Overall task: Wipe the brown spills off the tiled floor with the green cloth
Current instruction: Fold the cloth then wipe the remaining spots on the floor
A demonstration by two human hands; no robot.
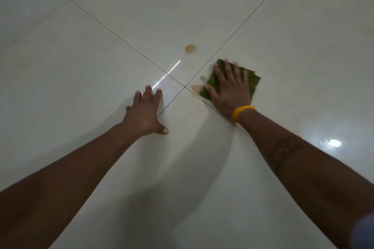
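Green cloth (251, 82) flat under right hand (230, 89), long axis up-left

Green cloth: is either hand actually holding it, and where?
No grip. The right hand presses flat on the middle of the green cloth, fingers spread. The left hand rests on bare tiled floor.

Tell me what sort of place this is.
Probably an indoor room, though which kind cannot be told. Large glossy pale tiles with thin dark grout lines cover the floor, and a bright lamp reflection suggests indoor lighting. No furniture or walls show.
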